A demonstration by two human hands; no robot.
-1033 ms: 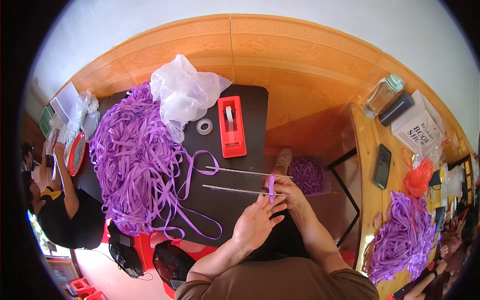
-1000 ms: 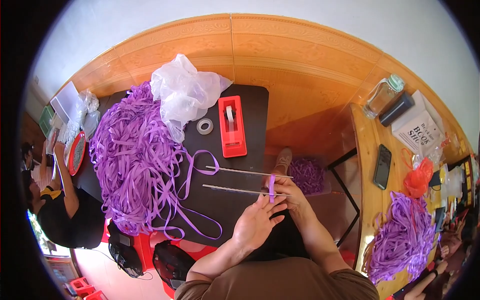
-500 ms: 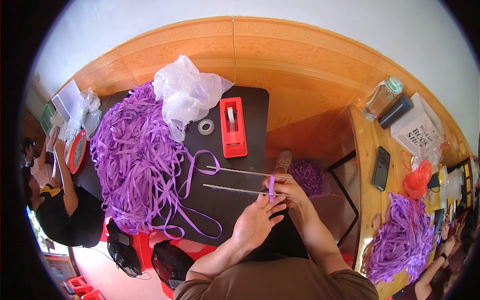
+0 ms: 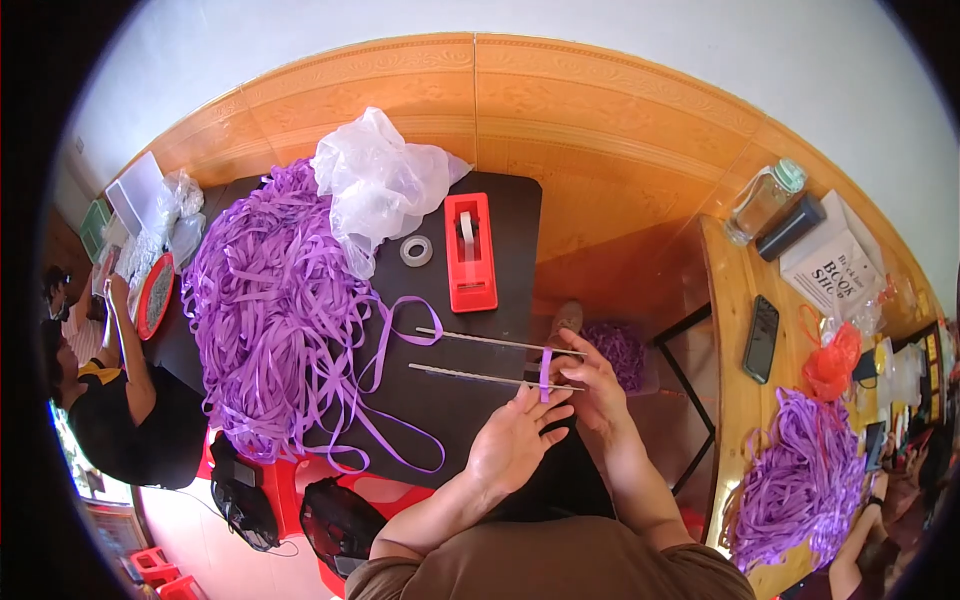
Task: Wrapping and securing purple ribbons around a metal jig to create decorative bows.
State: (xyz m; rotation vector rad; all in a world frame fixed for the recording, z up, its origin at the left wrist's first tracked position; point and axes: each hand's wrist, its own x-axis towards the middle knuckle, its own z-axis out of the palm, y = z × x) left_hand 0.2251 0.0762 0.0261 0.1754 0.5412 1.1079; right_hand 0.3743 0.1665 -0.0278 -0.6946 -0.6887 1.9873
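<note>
Two thin, metallic-looking rods (image 4: 470, 373) stretch side by side over the dark table's right part. A purple ribbon band (image 4: 545, 375) crosses both near their right ends, and another strand loops by the left tip of the upper rod. My left hand (image 4: 512, 442) is palm up beneath the lower rod, fingers stretched, fingertips at the lower end of the band. On the band's right side is my right hand (image 4: 597, 388), its fingers apart and slightly bent around the rod ends. Whether its fingertips touch the band I cannot tell.
A large purple ribbon heap (image 4: 270, 310) covers the table's left, beside a plastic bag (image 4: 385, 180), tape roll (image 4: 416, 251) and red tape dispenser (image 4: 470, 255). On the wooden table (image 4: 735, 400) are a phone (image 4: 761, 340), bottle (image 4: 765, 205) and more ribbon (image 4: 800, 480). People work at both sides.
My right hand's fingers have spread and lifted from their closed hold near the rod ends. My left hand stays nearly in place, and the band still crosses both rods.
</note>
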